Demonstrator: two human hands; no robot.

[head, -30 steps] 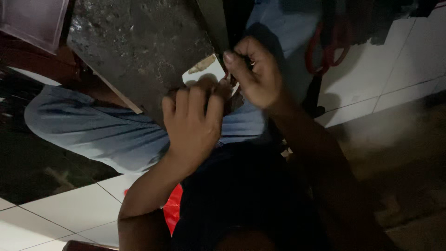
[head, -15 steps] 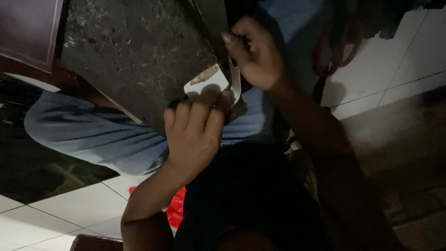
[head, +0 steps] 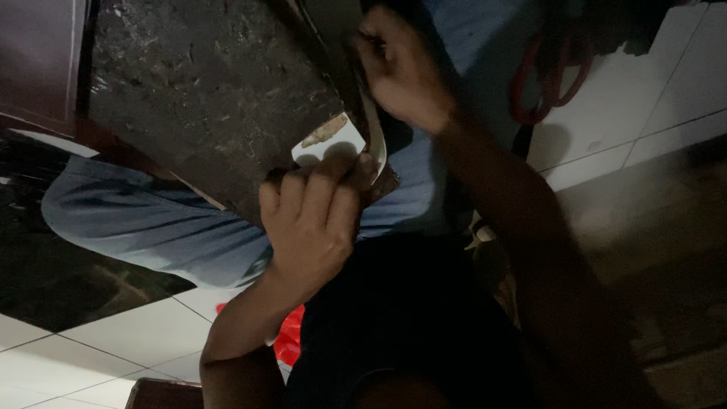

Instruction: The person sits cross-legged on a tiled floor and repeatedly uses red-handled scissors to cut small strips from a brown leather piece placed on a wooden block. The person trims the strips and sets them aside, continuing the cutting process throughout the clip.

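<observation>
My left hand [head: 312, 220] is closed on the lower corner of a dark, rough board [head: 204, 91], where a small white patch [head: 327, 142] with a brown smear shows just above my fingers. My right hand [head: 401, 68] is raised higher, fingers pinched on a thin pale strip [head: 376, 144] that curves down along the board's edge to my left hand. What lies under my left fingers is hidden.
A person in blue clothing [head: 151, 220] sits behind the board. White floor tiles [head: 98, 356] lie at the lower left, with something red [head: 289, 341] by my forearm. Red loops [head: 553, 76] hang at the upper right against white tiles [head: 651, 91].
My right hand has risen up and away from my left hand, drawing the pale strip out longer along the board's edge. My left hand has stayed on the corner.
</observation>
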